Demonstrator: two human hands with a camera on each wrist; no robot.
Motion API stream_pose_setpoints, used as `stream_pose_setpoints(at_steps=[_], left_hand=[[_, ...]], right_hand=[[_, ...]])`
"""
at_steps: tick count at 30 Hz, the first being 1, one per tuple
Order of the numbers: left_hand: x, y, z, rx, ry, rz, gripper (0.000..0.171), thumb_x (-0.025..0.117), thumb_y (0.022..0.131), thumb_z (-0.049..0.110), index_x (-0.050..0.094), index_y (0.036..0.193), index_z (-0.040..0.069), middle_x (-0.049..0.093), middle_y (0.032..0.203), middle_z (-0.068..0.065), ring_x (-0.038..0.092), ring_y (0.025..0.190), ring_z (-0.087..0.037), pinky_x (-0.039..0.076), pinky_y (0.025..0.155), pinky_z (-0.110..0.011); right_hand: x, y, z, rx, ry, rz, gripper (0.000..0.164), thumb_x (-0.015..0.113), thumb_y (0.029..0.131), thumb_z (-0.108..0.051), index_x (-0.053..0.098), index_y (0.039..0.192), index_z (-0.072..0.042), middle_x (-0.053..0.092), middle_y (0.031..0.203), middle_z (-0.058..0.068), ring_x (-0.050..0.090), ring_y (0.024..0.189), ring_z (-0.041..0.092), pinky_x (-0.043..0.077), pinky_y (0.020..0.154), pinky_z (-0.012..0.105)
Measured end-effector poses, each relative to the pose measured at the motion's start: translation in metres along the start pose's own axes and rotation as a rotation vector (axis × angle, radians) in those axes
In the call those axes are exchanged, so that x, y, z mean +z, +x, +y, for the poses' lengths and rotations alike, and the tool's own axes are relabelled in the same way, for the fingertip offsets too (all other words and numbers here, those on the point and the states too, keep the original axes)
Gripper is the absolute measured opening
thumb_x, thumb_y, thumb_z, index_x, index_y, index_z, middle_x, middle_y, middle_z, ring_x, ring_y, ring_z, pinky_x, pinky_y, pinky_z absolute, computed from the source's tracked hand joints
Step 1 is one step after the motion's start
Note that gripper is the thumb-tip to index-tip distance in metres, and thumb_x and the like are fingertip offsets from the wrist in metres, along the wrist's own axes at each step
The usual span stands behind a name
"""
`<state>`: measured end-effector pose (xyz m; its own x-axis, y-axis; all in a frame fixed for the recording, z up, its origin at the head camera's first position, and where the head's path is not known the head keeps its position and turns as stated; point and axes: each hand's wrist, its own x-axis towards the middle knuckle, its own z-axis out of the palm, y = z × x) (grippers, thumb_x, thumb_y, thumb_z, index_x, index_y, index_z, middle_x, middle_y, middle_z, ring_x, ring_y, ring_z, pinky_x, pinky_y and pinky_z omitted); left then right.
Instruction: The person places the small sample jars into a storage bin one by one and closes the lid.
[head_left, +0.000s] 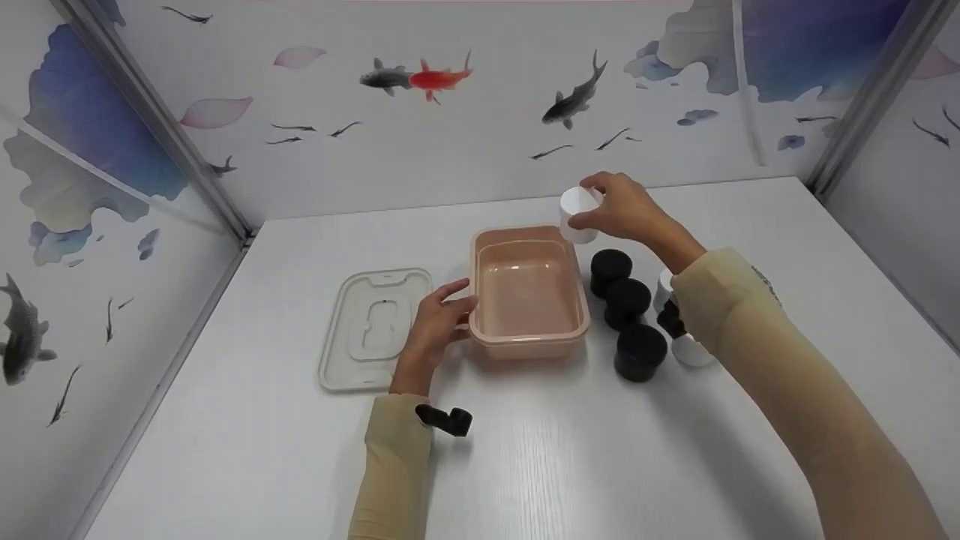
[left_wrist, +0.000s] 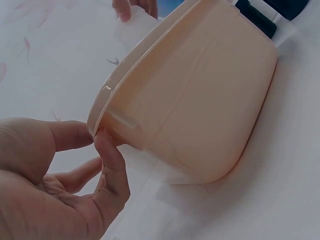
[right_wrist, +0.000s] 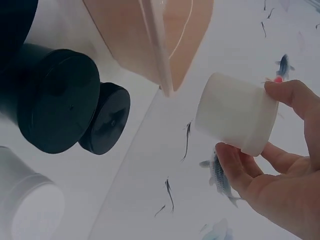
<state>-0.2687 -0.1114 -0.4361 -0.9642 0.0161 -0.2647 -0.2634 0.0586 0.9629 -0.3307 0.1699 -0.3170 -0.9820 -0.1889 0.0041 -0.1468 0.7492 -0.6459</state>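
A pink plastic tub (head_left: 529,346) stands in the middle of the table, nothing visible inside it. My left hand (head_left: 436,324) pinches the tub's left rim between thumb and finger, as the left wrist view shows with the hand (left_wrist: 65,185) beside the tub wall (left_wrist: 200,100). My right hand (head_left: 626,210) holds a white lidded jar (head_left: 579,214) above the tub's far right corner. In the right wrist view thumb and fingers of the hand (right_wrist: 280,170) grip the jar (right_wrist: 232,112) around its lid end, apart from the tub.
Black jars (head_left: 627,300) line the tub's right side. More white jars (head_left: 691,351) stand beyond them, partly hidden by the right sleeve. A translucent lid (head_left: 360,349) lies flat left of the tub. A patterned wall panel (head_left: 480,142) rises behind the table.
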Motion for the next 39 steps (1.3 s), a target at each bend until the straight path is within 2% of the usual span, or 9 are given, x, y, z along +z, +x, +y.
stream_pose_setpoints(at_steps=[7, 13, 21, 26, 32, 39], left_hand=[[0.0, 0.001, 0.001, -0.016, -0.002, 0.004, 0.049, 0.064, 0.097, 0.021, 0.052, 0.145, 0.016, 0.067, 0.129, -0.017, 0.07, 0.106, -0.025, 0.056, 0.071, -0.025], [0.003, 0.002, -0.002, -0.026, -0.01, -0.008, 0.049, 0.064, 0.098, 0.022, 0.053, 0.144, 0.016, 0.067, 0.128, -0.015, 0.07, 0.103, -0.022, 0.056, 0.072, -0.025], [0.0, 0.003, 0.0, -0.038, 0.003, 0.005, 0.047, 0.064, 0.098, 0.023, 0.054, 0.143, 0.017, 0.068, 0.128, -0.014, 0.07, 0.103, -0.021, 0.056, 0.074, -0.027], [-0.001, 0.003, 0.0, -0.031, -0.016, -0.012, 0.047, 0.063, 0.099, 0.02, 0.053, 0.144, 0.015, 0.066, 0.131, -0.018, 0.069, 0.105, -0.024, 0.056, 0.073, -0.027], [-0.002, 0.003, -0.001, -0.023, -0.029, -0.008, 0.047, 0.063, 0.098, 0.02, 0.053, 0.144, 0.015, 0.066, 0.13, -0.019, 0.07, 0.1, -0.022, 0.057, 0.071, -0.026], [-0.001, 0.004, 0.0, -0.039, -0.022, -0.012, 0.048, 0.064, 0.097, 0.021, 0.054, 0.144, 0.016, 0.067, 0.128, -0.015, 0.07, 0.104, -0.023, 0.057, 0.073, -0.027]], right_hand=[[0.012, 0.007, -0.011, 0.012, 0.065, -0.026, 0.072, 0.074, 0.087, -0.024, 0.043, 0.147, 0.001, 0.046, 0.148, 0.025, 0.052, 0.127, 0.038, 0.046, 0.106, 0.052], [0.024, 0.015, -0.016, 0.044, 0.08, -0.055, 0.078, 0.074, 0.088, -0.027, 0.037, 0.149, 0.002, 0.046, 0.147, 0.025, 0.051, 0.128, 0.036, 0.044, 0.108, 0.05], [0.041, 0.024, -0.027, 0.028, 0.077, -0.073, 0.067, 0.076, 0.087, -0.023, 0.047, 0.141, 0.003, 0.054, 0.138, 0.023, 0.055, 0.118, 0.033, 0.048, 0.103, 0.047], [0.049, 0.028, -0.035, 0.01, 0.069, -0.086, 0.064, 0.076, 0.087, -0.021, 0.049, 0.141, 0.002, 0.053, 0.14, 0.024, 0.055, 0.119, 0.034, 0.049, 0.102, 0.047], [0.061, 0.032, -0.043, -0.01, 0.058, -0.109, 0.067, 0.077, 0.087, -0.022, 0.049, 0.142, 0.002, 0.053, 0.142, 0.023, 0.056, 0.122, 0.034, 0.048, 0.103, 0.047], [0.071, 0.037, -0.048, 0.031, 0.068, -0.148, 0.068, 0.076, 0.088, -0.024, 0.046, 0.143, 0.003, 0.054, 0.142, 0.022, 0.056, 0.126, 0.034, 0.049, 0.105, 0.046]])
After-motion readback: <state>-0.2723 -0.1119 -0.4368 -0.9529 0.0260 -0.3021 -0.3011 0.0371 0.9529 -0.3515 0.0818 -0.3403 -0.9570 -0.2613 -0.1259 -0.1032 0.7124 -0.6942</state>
